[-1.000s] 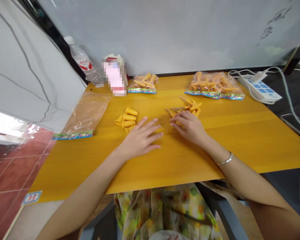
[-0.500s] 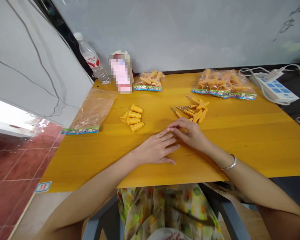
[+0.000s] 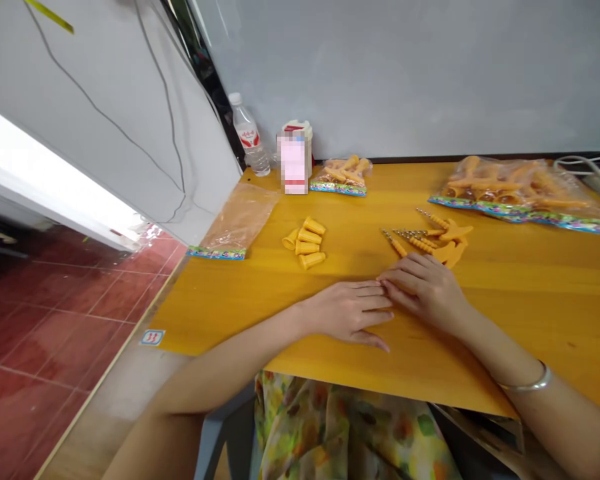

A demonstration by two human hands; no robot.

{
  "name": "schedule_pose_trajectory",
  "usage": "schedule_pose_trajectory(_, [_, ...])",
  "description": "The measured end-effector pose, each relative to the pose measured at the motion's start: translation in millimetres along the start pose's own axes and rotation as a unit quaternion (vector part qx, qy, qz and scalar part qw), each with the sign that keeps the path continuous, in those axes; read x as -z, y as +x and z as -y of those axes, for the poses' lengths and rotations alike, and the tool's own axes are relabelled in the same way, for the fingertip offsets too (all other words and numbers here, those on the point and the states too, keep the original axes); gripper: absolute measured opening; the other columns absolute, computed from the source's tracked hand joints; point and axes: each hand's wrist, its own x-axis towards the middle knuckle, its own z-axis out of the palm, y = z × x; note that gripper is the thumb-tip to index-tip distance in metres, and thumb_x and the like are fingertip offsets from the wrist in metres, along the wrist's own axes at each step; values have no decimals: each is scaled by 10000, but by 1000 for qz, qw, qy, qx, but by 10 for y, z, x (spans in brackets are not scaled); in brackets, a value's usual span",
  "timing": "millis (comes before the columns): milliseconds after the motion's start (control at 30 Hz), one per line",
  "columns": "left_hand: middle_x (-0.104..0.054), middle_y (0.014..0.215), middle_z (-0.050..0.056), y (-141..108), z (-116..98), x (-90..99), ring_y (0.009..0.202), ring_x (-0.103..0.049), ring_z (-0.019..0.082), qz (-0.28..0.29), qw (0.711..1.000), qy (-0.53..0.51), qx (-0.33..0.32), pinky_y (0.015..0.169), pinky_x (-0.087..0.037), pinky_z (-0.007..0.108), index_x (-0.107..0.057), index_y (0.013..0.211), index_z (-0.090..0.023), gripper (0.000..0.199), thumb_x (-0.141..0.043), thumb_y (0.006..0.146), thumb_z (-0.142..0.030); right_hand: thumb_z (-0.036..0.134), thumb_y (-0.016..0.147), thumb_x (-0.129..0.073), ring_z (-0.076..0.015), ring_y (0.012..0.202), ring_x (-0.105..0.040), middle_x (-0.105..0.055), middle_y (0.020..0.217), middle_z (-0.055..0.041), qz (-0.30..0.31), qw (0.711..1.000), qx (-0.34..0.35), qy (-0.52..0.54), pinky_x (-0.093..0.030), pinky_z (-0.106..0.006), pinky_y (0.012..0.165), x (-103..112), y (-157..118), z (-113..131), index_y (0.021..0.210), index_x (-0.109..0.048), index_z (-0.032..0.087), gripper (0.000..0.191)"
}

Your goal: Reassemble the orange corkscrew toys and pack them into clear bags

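While a clear bag [image 3: 240,220] lies flat on the table's [image 3: 530,293] left, we see yellow caps [image 3: 310,247] near it, the released, spread left hand [image 3: 350,310], the right hand [image 3: 430,290] whose grip we cannot tell, and yellow corkscrews [image 3: 455,231] just beyond.

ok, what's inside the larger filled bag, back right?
Through the larger filled bag: several orange plastic pieces, some with T-shaped handles. They overlap, so count and anything beneath can't be told; the printed strip hides whatever lies behind it.
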Motion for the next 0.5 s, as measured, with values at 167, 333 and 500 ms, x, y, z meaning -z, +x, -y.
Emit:
schedule_pose_trajectory(167, [-727,1174,116,-8,-3,53,1221,-629,261,-26,999,-41,16,1110,-496,375,-742,1092,-123,556,-527,922,-608,200,970,-556,-179,791,-598,-713,890,-55,-1,998,21,54,-458,-320,699,-32,-10,-44,1012,-661,198,113])
schedule_pose_trajectory(333, [-731,1116,142,-23,2,73,1196,-638,243,-21,991,-130,37,1106,-498,383,-736,1083,-127,539,-558,906,-605,192,953,-585,-173,748,-573,-700,843,-48,1,999,41,22,-436,-314,657,-7,22,-20,972,-650,185,67])
schedule_pose_trajectory(500, [-724,1078,159,-14,-1,87,1146,-648,228,-61,968,-237,56,1111,-484,362,-727,1070,-101,530,-571,909,-581,171,942,-592,-172,745,-558,-687,830,-51,0,999,50,14,-430,-309,656,23,39,5,960,-640,173,51])
